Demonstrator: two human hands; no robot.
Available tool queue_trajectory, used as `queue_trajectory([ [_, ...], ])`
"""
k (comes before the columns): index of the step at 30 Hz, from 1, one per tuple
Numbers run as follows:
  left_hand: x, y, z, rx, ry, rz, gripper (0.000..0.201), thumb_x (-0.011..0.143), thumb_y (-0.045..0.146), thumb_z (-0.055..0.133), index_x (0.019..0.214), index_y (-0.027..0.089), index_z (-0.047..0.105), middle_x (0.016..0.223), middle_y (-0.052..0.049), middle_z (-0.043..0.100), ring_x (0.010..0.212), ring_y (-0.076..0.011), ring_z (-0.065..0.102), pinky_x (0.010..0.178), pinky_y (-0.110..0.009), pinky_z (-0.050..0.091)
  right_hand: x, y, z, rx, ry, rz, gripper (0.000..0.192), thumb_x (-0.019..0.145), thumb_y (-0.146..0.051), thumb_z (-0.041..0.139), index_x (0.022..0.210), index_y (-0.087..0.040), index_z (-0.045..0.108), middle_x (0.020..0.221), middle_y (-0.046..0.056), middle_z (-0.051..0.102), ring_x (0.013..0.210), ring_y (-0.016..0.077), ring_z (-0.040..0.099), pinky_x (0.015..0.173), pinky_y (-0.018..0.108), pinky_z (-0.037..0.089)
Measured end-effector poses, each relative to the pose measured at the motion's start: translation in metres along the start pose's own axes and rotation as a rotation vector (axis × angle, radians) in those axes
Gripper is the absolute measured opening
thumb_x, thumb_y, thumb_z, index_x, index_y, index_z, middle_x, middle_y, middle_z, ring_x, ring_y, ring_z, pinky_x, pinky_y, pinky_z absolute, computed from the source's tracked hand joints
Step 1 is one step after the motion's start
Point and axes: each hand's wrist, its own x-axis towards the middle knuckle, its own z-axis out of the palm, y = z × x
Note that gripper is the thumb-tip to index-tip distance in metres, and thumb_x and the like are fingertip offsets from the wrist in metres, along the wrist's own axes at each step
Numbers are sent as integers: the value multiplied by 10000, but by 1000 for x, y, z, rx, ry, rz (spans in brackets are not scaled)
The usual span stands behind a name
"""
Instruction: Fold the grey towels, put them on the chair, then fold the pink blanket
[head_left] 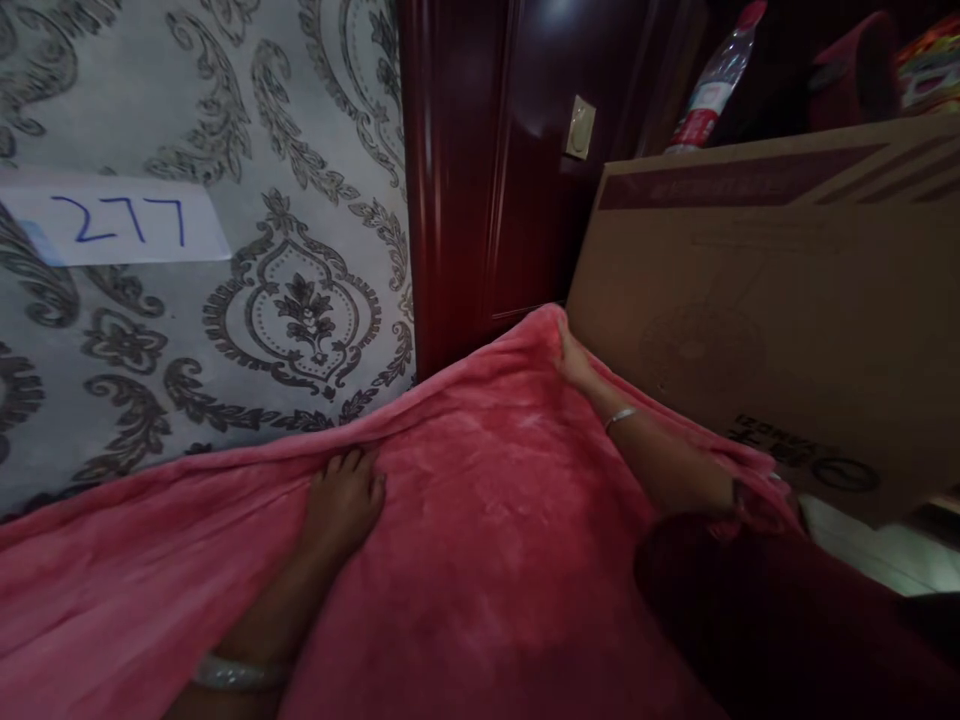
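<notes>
A pink plush blanket (487, 500) is spread before me, its far edge raised along the wall and drawn up to a peak at the corner. My right hand (573, 358) reaches far forward and is closed on that peak, its fingers partly hidden by the cloth. Lower and to the left, my left hand (345, 500) presses on the blanket just below the far edge, fingers curled into the fabric and thumb alongside. Both wrists wear bracelets.
Patterned grey wallpaper (315, 300) with a paper marked 277 (127, 225) rises at left. A dark red cabinet panel (480, 150) stands ahead. At right, a large cardboard box (765, 290) borders the blanket, and a plastic bottle (716, 85) shows above it.
</notes>
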Motion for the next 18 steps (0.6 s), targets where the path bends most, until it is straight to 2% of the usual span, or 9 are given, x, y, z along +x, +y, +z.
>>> queue_trajectory([
  [2, 0, 0, 0, -1, 4, 0, 486, 983, 283, 361, 1391, 133, 579, 1418, -145, 596, 1232, -337, 545, 989, -491, 454, -29, -2, 19, -54, -70, 24, 677, 936, -230, 428, 1601, -176, 314, 1560, 113, 460, 1416, 229, 443, 1173, 386, 356],
  [5, 1, 0, 2, -1, 7, 9, 495, 987, 287, 356, 1400, 125, 575, 1421, -144, 596, 1235, -336, 544, 996, -492, 456, -68, -1, 41, -212, -247, 79, 617, 996, -374, 398, 1589, -212, 352, 1641, 112, 323, 1512, 297, 276, 1203, 531, 270],
  [7, 2, -1, 3, 2, 10, 9, 498, 987, 291, 352, 1397, 123, 579, 1416, -147, 598, 1228, -341, 550, 983, -498, 466, -79, 3, 49, -296, -387, 129, 614, 1021, -469, 355, 1596, -254, 333, 1678, 100, 230, 1538, 321, 191, 1194, 615, 212],
  [9, 3, -2, 4, 7, 14, 12, 502, 985, 294, 348, 1398, 127, 579, 1415, -151, 598, 1219, -347, 559, 963, -504, 478, -78, 8, 52, -299, -461, 158, 601, 1028, -510, 340, 1584, -284, 353, 1675, 96, 240, 1536, 318, 202, 1185, 633, 200],
  [12, 4, -3, 4, 7, 19, 25, 512, 982, 299, 340, 1398, 121, 581, 1418, -155, 597, 1217, -351, 561, 963, -509, 479, -67, 18, 48, -258, -432, 146, 544, 1017, -501, 400, 1517, -296, 467, 1631, 86, 353, 1507, 299, 283, 1190, 588, 227],
  [14, 4, -3, 4, 7, 25, 31, 518, 981, 299, 336, 1398, 115, 582, 1421, -158, 596, 1224, -351, 556, 978, -510, 474, -60, 27, 42, -231, -360, 149, 490, 1021, -432, 402, 1468, -275, 527, 1573, 86, 449, 1454, 272, 382, 1188, 505, 280],
  [16, 4, -3, 4, 8, 27, 24, 519, 978, 299, 337, 1399, 120, 582, 1425, -162, 594, 1231, -349, 553, 980, -511, 473, -53, 39, 34, -216, -251, 188, 492, 1022, -314, 344, 1465, -204, 527, 1518, 120, 508, 1401, 256, 448, 1168, 431, 326],
  [18, 4, -2, 3, 9, 24, 16, 518, 974, 299, 348, 1404, 128, 579, 1420, -162, 599, 1233, -342, 555, 985, -502, 472, -45, 51, 26, -209, -143, 251, 536, 994, -204, 293, 1484, -103, 484, 1515, 173, 495, 1402, 261, 443, 1158, 393, 340],
])
